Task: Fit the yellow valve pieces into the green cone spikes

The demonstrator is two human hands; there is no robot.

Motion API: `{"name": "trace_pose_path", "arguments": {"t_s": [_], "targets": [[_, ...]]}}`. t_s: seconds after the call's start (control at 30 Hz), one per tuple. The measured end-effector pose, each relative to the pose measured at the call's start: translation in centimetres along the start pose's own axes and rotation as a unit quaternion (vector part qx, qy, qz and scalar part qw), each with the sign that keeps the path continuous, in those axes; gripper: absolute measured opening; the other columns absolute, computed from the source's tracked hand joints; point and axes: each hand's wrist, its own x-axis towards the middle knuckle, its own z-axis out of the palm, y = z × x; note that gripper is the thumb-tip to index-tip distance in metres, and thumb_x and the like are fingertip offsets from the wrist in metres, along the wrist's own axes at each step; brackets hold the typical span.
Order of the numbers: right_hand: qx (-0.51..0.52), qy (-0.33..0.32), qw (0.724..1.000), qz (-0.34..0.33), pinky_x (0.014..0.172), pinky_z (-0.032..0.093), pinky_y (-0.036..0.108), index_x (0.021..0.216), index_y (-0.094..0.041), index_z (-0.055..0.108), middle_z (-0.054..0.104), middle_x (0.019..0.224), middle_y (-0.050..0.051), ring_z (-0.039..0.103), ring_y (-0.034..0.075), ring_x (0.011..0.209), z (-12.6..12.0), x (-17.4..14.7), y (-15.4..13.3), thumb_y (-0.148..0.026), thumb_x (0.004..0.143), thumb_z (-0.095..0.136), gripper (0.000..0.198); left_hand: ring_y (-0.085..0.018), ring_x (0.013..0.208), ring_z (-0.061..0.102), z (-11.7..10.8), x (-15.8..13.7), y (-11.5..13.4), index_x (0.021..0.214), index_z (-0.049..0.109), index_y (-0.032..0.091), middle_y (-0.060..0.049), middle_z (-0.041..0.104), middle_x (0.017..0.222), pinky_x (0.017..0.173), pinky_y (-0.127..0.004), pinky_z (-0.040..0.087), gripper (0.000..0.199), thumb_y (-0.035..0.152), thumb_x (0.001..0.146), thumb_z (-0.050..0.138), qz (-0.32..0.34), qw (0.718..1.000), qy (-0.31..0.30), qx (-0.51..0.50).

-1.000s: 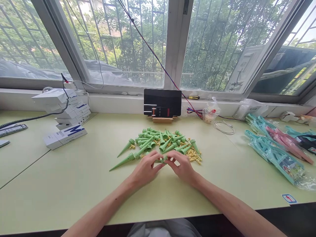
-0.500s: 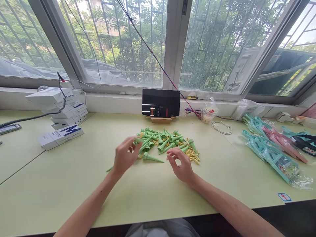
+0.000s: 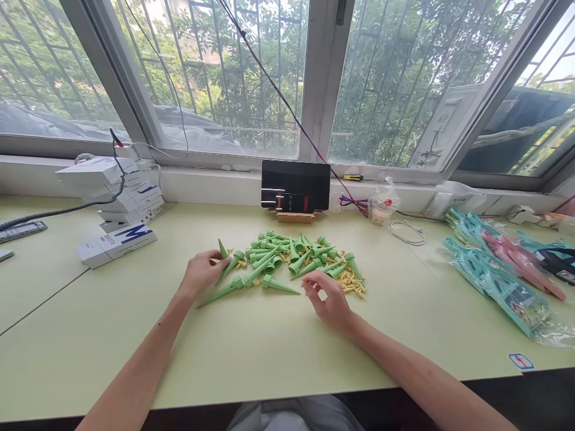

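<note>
My left hand (image 3: 202, 272) is at the left end of a heap of green plastic spikes. Its fingers are closed on one green spike (image 3: 222, 248), whose pointed tip sticks up. Beside those fingers lies another green spike (image 3: 233, 261), and a longer one (image 3: 222, 292) points toward the lower left. At the heap's right front, my right hand (image 3: 331, 299) is curled with thumb and fingertips together; anything between them is too small to make out. Close to its fingertips lies a single spike (image 3: 279, 286). Small yellow pegs (image 3: 353, 280) are scattered beyond that hand.
A black tablet (image 3: 296, 179) with a phone before it stands on a cardboard support (image 3: 295, 217). White boxes (image 3: 117, 245) are stacked at the left. On the right are teal items in clear bags (image 3: 498, 284), a coiled white cable (image 3: 406, 233) and a plastic bag (image 3: 381, 203).
My left hand has moved left and down from above the heap to its left end, with a green spike in its fingers. My right hand has stayed nearly still.
</note>
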Motion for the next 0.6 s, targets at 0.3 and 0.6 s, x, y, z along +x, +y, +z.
{"name": "trace_pose_path", "arguments": {"t_s": [0.3,0.6], "targets": [[-0.018,-0.025,0.999,0.025,0.059,0.053,0.024,0.099,-0.021,0.061,0.066,0.091,0.005,0.063,0.016,0.078,0.0,0.2,0.1,-0.023,0.098,0.049,0.013,-0.017,0.066,0.061,-1.7,-1.9,2.5,0.093,0.063,0.019,-0.005,0.069,0.093,0.065,-0.029,0.052,0.024,0.036,0.076,0.064,0.096,0.961,0.259,-0.021],[-0.073,-0.134,0.988,-0.027,0.093,0.054,0.040,0.113,-0.023,0.066,0.067,0.113,0.009,0.059,0.024,0.108,0.3,0.2,0.0,-0.011,0.088,0.061,0.028,-0.013,0.062,0.058,4.1,-6.1,6.0,0.102,0.069,0.022,-0.004,0.069,0.093,0.062,-0.025,0.046,0.020,0.030,0.092,0.054,0.369,0.926,-0.076,0.003]]}}
